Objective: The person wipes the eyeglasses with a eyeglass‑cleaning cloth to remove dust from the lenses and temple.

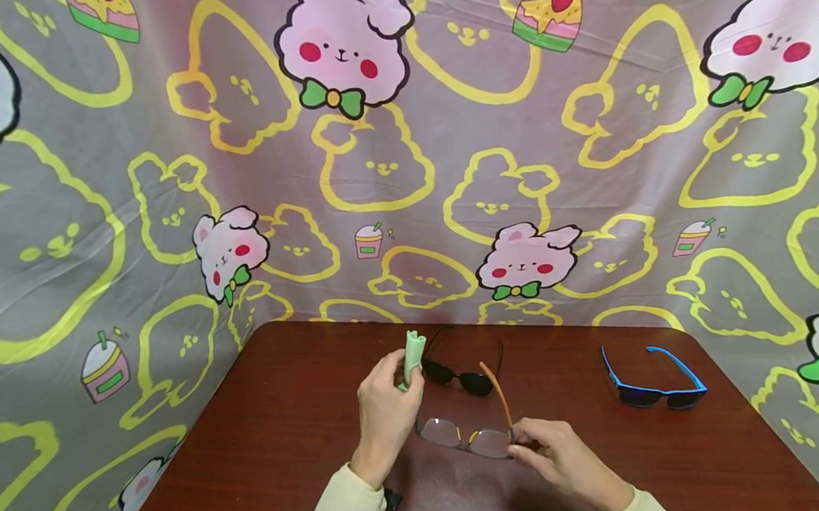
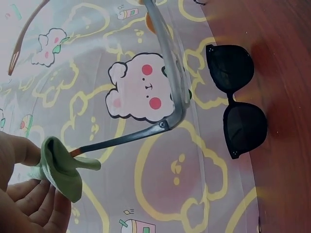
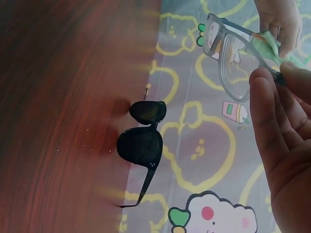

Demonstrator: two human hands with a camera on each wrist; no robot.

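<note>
Clear-lensed eyeglasses [image 1: 488,443] with orange-brown temple tips are held up above the table. My right hand [image 1: 566,460] pinches them at the hinge corner between thumb and fingers. In my left hand [image 1: 387,406] is a light green cloth [image 1: 413,355], gripped between thumb and fingers. The left wrist view shows the cloth [image 2: 60,167] wrapped around the end of the other temple [image 2: 126,141]. Black sunglasses [image 1: 458,378] lie on the table just behind the eyeglasses, their temples unfolded toward the back.
Blue-armed sunglasses [image 1: 659,396] rest at the right of the brown table [image 1: 274,459], temples spread. A small black object [image 1: 391,504] shows beside the left sleeve. A patterned cloth backdrop [image 1: 393,233] rises behind the table and along its sides.
</note>
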